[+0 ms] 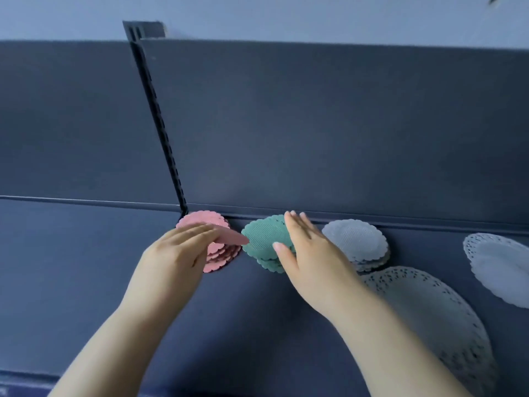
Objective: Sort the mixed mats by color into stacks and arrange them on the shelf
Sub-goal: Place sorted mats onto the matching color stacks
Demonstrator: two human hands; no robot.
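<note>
Three small stacks of scalloped round mats stand in a row at the back of the dark shelf (86, 282): pink (221, 253), green (264, 234), and white (356, 240). My left hand (177, 253) holds one pink mat (233, 237) tilted above the pink stack, its edge reaching toward the green stack. My right hand (309, 253) lies flat with straight fingers on the right side of the green stack, thumb over its front edge.
A large white lace doily (429, 316) lies at the right front, partly under my right forearm. Another white doily (498, 267) lies at the far right. A slotted black upright (160, 124) divides the dark back panel behind the pink stack.
</note>
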